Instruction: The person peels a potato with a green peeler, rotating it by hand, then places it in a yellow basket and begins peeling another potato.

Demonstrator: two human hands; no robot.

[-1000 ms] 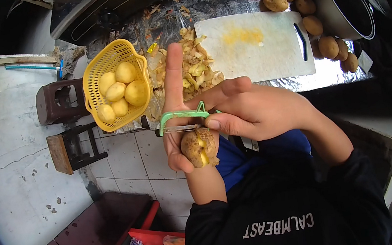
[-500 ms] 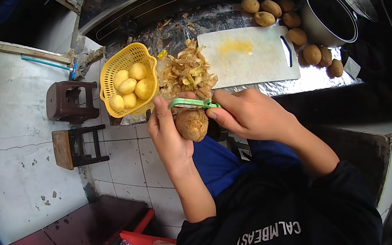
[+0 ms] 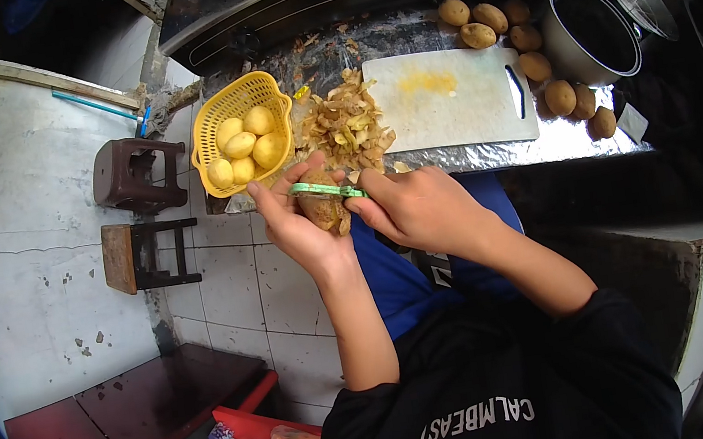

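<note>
My left hand [image 3: 305, 234] holds a brown potato [image 3: 324, 211], its fingers curled around the far side and the thumb along the left. The skin is still on most of the surface I can see. In my right hand [image 3: 421, 208] is a green peeler [image 3: 325, 190], gripped by its handle at the right end. Its head lies across the potato. Just beyond both hands, a heap of peelings [image 3: 344, 127] sits on the counter. To the left of the heap, a yellow plastic basket [image 3: 203, 137] contains several peeled potatoes [image 3: 240, 145].
A white cutting board [image 3: 452, 108] with a yellow stain lies right of the peelings on foil. Several unpeeled potatoes [image 3: 560, 98] curve around a metal pot [image 3: 576, 39] at the right. Two stools [image 3: 133, 177] stand on the floor left of the counter.
The peeler has moved from the potato's far edge down across its middle. Both hands have shifted slightly toward me and left, and a strip of skin hangs at the potato's near end.
</note>
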